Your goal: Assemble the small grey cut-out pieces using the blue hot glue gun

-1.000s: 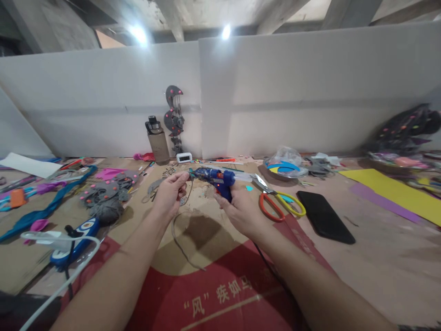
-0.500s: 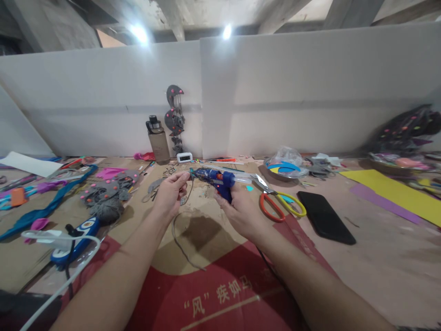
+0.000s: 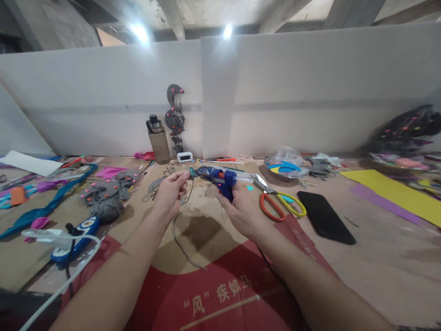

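My right hand (image 3: 243, 210) wrapped round glue gun (image 3: 224, 184) above cardboard (image 3: 212, 216), nozzle pointing left, long axis crosswise; left hand (image 3: 171, 192) pinching teal bit (image 3: 192, 173). Gun's edged slightly right since moment ago.

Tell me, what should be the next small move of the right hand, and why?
I would perhaps draw the blue glue gun, held in the right hand, slightly back: its nozzle end looks very close to the left hand, whose fingertips pinch a small teal piece.
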Demonstrator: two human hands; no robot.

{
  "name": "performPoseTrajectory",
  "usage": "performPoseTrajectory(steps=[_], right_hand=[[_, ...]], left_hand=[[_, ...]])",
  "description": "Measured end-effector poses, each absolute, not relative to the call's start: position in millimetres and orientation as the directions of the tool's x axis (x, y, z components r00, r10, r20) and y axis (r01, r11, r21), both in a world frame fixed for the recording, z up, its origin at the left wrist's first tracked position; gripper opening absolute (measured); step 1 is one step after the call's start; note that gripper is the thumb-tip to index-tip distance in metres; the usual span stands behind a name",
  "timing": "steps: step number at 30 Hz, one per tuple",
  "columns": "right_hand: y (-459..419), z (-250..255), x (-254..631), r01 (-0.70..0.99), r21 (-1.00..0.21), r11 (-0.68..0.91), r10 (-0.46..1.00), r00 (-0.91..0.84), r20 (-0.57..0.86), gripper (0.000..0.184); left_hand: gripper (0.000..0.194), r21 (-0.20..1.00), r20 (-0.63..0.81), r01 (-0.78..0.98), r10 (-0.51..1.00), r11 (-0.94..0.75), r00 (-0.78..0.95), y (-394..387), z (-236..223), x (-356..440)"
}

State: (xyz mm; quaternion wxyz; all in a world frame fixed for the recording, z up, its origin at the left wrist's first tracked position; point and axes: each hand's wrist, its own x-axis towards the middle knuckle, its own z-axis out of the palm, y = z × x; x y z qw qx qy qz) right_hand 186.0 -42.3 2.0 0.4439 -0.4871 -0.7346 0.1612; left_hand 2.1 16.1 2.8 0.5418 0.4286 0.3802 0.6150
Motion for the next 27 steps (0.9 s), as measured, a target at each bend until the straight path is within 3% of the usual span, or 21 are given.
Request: performPoseTrajectory(steps=[19,22,27], right_hand=[[-45,3,185,0.56,-0.697,0.448,0.871,-0.097,0.482,0.031],[-43,5,186,0.421,-0.803,0.422,0.897,-0.063,0.438,0.028],[-26,3,197,-0.012,-0.977,0.211,0.977,-0.003,0.211,0.021]], left_hand=[[0.024,0.919,0.11,-0.376,0.993,-0.115,-0.035,16,2,1],[0.022,0.905,0.113,-0.409,0.993,-0.117,-0.032,18,1,0],[0.023,0.89,0.094,-0.445,0.995,-0.101,-0.039,19,1,-1]])
